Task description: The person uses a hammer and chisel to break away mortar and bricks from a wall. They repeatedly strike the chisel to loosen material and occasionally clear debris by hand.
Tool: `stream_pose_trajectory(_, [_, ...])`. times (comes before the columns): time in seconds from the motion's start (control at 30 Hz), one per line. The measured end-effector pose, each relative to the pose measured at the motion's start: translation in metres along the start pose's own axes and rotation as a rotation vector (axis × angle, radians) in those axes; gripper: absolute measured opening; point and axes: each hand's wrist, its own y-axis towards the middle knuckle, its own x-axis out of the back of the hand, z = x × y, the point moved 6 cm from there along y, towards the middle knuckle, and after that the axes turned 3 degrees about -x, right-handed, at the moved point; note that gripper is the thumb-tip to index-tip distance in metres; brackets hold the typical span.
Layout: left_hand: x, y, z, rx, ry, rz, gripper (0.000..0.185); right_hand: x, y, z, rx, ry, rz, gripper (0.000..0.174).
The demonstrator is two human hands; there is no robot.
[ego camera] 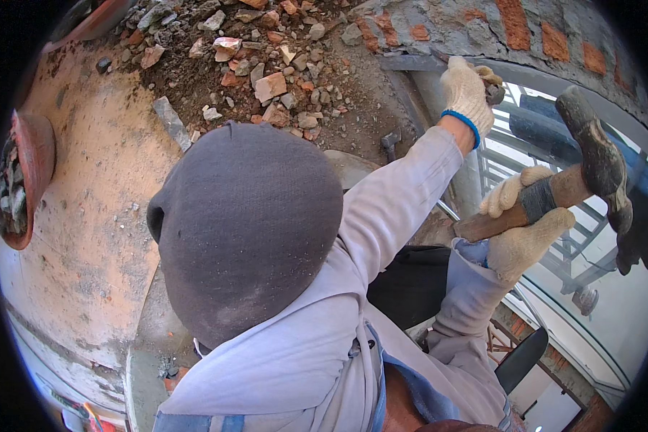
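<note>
My left hand [467, 92], in a cream knit glove with a blue cuff, is closed round a metal chisel [495, 94]. Its blunt struck end faces right, and its other end reaches toward the lower edge of a broken brick-and-mortar wall [472, 35]. Lower right, my gloved right hand [529, 243] grips the wooden handle of a hammer [564, 186], which has dark tape wound round it. The heavy, worn hammer head is raised at the right, apart from the chisel. A second hammer [391, 141] lies on the dusty ground below my left hand.
Brick and mortar rubble [270, 86] is heaped at the top. A reddish tub [38, 178] with debris stands at the far left. Dark cloth [248, 232] covers a large rounded form near my left sleeve. A metal grille [559, 243] and glass lie beyond an opening at right.
</note>
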Motion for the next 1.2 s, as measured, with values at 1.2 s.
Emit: stream_pose_trajectory(1.2, [-0.011, 0.019, 0.011, 0.070, -0.021, 0.029, 0.025, 0.048, 0.021, 0.016, 0.384, 0.276, -0.063, 0.048])
